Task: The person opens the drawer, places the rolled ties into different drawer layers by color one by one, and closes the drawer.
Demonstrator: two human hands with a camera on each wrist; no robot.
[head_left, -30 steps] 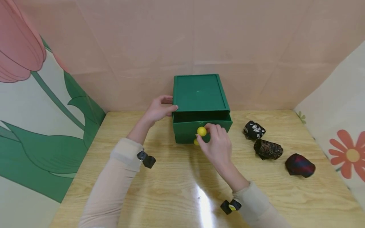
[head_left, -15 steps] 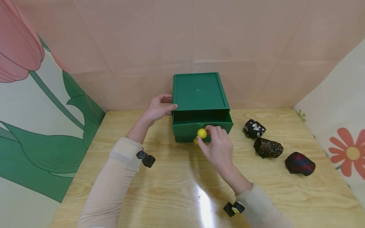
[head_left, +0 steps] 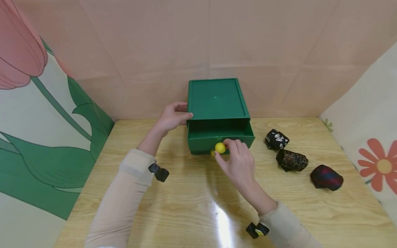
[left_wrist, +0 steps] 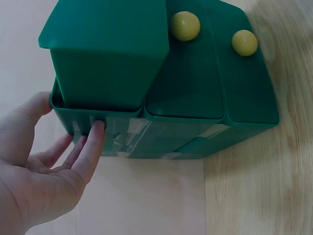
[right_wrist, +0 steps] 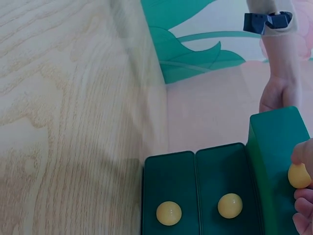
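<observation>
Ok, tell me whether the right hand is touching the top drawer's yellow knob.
Touching. In the head view the right hand pinches the yellow knob of the top drawer; the right wrist view also shows fingertips against it.

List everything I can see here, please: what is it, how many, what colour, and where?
Drawer box: one, green, at the back of the table against the wall; top drawer pulled partly out.
Knobs: three, yellow, one on each drawer front; the top knob is pinched by the right hand, two more show in the right wrist view.
Rolled cloths: three, dark and patterned, on the table right of the box: black and white, black and brown, dark red and blue.
Table: one, light wood.
Wall panels: pink behind, flower prints at the sides.
Left hand: rests against the box's left side.
Right hand: pinches the top knob.
</observation>
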